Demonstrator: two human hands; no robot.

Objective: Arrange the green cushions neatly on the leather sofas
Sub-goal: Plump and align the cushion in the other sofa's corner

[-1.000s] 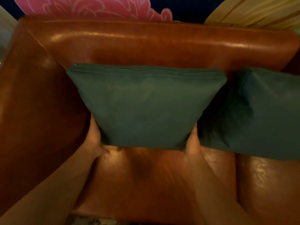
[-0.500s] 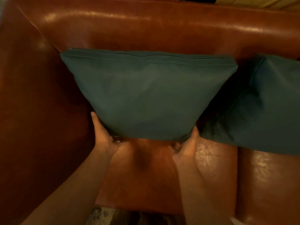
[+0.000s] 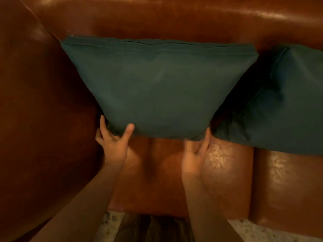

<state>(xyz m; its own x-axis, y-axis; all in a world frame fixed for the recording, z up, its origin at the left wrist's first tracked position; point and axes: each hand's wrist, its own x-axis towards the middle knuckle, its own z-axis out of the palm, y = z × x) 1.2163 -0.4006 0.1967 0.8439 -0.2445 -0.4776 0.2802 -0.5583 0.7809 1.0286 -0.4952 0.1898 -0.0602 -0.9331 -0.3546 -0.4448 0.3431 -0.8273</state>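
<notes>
The green cushion (image 3: 157,91) stands upright against the backrest (image 3: 157,20) of the leather sofa, at its left end, with its bottom edge on the seat (image 3: 227,172). The left hand (image 3: 113,142) pinches its lower left corner, thumb on the front face and fingers wrapped behind. The right hand (image 3: 194,154) is at the lower right corner, but it is blurred, so its grip cannot be told. A second green cushion (image 3: 283,105) leans just to the right, its near corner close to the first. If the corners are let go unevenly, the cushion may slump forward or twist. A push to the right could crowd the second cushion and knock it askew.
</notes>
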